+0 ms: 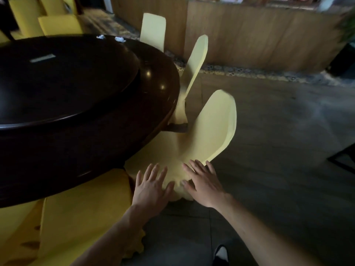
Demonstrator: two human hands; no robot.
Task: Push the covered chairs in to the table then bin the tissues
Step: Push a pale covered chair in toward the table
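**Beside the round desk: both hands flat on a covered chair**

Beside the dark round desk [99, 131], a pale yellow covered chair [215, 127] stands with its seat partly under the rim and its back tilted out to the right. The left hand [151, 186] lies on the near edge of the chair's seat cover, fingers spread and straight, holding nothing. The right hand [203, 181] rests just beside it at the base of the chair back, fingers also straight and spread, pressing flat rather than gripping.

Beyond this chair a second covered chair [196, 60] stands close to the desk's rim, and a third covered chair [153, 29] stands farther round, its back upright. A deeper yellow chair [82, 208] sits nearest the camera at lower left, touching the underside line of the desk edge and lying just left of the left forearm.

Two crumpled white tissues [110, 38] lie on the far edge of the desk, well apart from both hands. A raised dark turntable [63, 77] covers much of the desk top. More yellow chairs [55, 24] stand at upper left, a wooden panelled wall [259, 37] runs behind, and a shoe [221, 253] shows on the grey floor [288, 131].
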